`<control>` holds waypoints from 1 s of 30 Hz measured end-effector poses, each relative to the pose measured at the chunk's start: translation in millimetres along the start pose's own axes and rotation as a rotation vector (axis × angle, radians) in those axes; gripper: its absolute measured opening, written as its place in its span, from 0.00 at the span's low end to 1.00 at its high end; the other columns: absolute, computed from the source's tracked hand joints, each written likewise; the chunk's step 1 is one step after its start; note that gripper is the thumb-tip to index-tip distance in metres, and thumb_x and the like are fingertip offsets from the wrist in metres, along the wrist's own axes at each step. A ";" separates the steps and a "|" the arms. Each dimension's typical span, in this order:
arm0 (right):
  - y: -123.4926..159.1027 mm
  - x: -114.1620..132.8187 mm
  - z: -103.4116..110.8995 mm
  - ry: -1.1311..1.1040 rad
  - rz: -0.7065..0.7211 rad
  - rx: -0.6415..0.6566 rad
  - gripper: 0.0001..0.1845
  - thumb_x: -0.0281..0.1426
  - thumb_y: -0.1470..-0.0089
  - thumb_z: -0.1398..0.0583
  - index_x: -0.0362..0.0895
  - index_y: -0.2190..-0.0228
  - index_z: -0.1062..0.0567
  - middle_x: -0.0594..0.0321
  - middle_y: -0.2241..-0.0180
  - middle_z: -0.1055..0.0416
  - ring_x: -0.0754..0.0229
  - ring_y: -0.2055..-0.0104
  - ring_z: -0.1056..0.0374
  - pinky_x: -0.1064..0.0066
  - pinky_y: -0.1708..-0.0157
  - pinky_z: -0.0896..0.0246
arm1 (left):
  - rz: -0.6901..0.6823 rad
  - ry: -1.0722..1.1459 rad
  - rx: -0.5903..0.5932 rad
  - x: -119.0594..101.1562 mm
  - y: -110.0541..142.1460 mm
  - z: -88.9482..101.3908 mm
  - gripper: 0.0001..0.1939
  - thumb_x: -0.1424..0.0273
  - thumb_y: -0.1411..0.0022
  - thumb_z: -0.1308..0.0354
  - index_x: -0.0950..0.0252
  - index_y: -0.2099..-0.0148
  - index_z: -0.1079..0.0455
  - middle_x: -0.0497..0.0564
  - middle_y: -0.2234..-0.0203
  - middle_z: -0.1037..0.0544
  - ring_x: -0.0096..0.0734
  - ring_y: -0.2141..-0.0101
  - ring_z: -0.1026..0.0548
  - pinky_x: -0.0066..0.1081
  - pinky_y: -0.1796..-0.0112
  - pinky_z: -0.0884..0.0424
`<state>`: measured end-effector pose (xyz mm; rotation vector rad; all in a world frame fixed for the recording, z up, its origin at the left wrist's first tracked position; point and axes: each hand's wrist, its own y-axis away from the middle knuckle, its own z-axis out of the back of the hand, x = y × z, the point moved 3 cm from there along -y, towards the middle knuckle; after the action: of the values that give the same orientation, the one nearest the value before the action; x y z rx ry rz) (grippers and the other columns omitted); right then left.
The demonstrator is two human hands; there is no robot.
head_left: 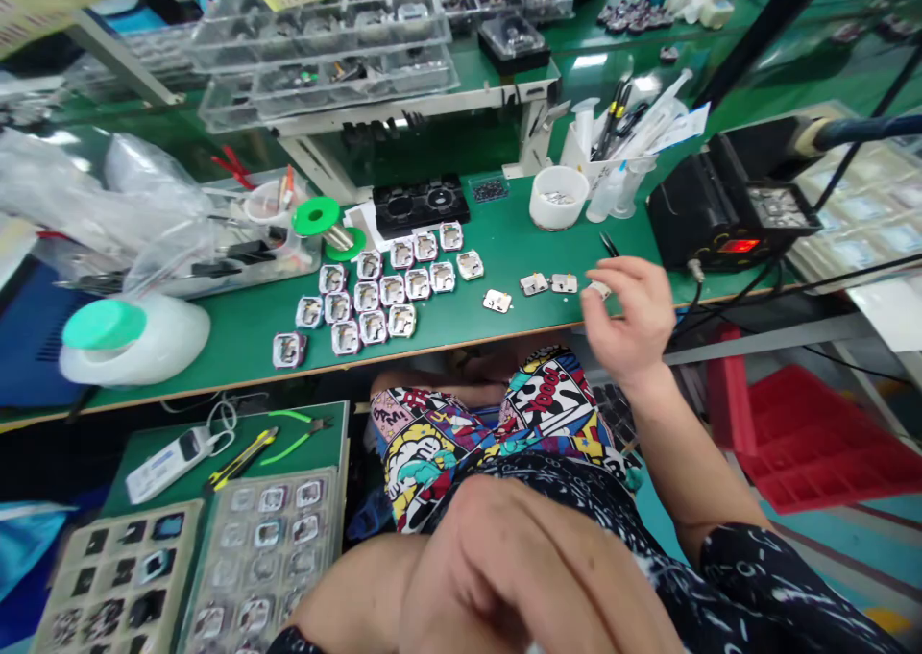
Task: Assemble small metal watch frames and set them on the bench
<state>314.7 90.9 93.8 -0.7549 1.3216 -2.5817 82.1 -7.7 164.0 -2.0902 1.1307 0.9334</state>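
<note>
My right hand (626, 323) is at the front edge of the green bench, thumb and forefinger closed on a small whitish plate (599, 290). Left of it lie similar flat plates with dark marks, among them one plate (564, 283) beside another (534, 283), and a third plate (497, 301) nearer the edge. Tweezers (609, 244) rest just behind the hand. Close to the camera, my left hand (533, 568) is raised with its fingers bent together; the fingertips are hidden. Several square watch-like cases (367, 296) stand in rows on the bench's middle.
A solder spool (327, 229), a black fixture (420, 206) and a white cup (558, 198) stand farther back. At right is a black soldering station (727, 203). A white bottle (133, 339) stands left. Lower left are trays (263, 539), cutters (299, 435) and a yellow knife (243, 457).
</note>
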 end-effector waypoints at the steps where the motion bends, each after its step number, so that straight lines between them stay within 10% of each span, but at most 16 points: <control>1: -0.1 14.6 -8.2 -0.008 0.049 0.091 0.16 0.29 0.38 0.34 0.50 0.49 0.21 0.55 0.49 0.23 0.46 0.46 0.27 0.47 0.44 0.30 | -0.038 0.013 -0.040 -1.7 -3.0 1.1 0.17 0.46 0.35 0.36 0.50 0.69 0.19 0.53 0.77 0.21 0.44 0.71 0.19 0.42 0.70 0.19; 7: -0.4 58.4 -59.6 0.097 0.181 0.454 0.17 0.36 0.34 0.35 0.46 0.46 0.21 0.46 0.38 0.30 0.33 0.29 0.44 0.38 0.37 0.43 | -0.110 -0.320 -0.478 17.2 3.4 50.0 0.08 0.64 0.28 0.33 0.62 0.58 0.16 0.55 0.63 0.16 0.36 0.61 0.19 0.34 0.59 0.22; 15: 23.2 58.8 -59.2 0.006 0.192 0.466 0.17 0.39 0.33 0.34 0.47 0.46 0.21 0.51 0.45 0.24 0.37 0.30 0.41 0.39 0.34 0.46 | -0.178 -1.003 -0.986 25.6 25.3 123.5 0.05 0.68 0.29 0.33 0.61 0.53 0.19 0.50 0.60 0.19 0.30 0.63 0.22 0.28 0.62 0.26; 30: 42.8 60.5 -60.0 -0.127 0.126 0.348 0.16 0.26 0.34 0.37 0.48 0.47 0.20 0.53 0.47 0.21 0.44 0.35 0.34 0.45 0.39 0.35 | -0.100 -1.440 -0.920 12.6 -22.1 141.3 0.04 0.72 0.29 0.36 0.61 0.54 0.19 0.46 0.69 0.24 0.30 0.70 0.27 0.31 0.63 0.32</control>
<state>228.6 87.4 53.0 -0.7300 0.8239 -2.5173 63.5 103.0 74.6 -1.2239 -0.2382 2.5370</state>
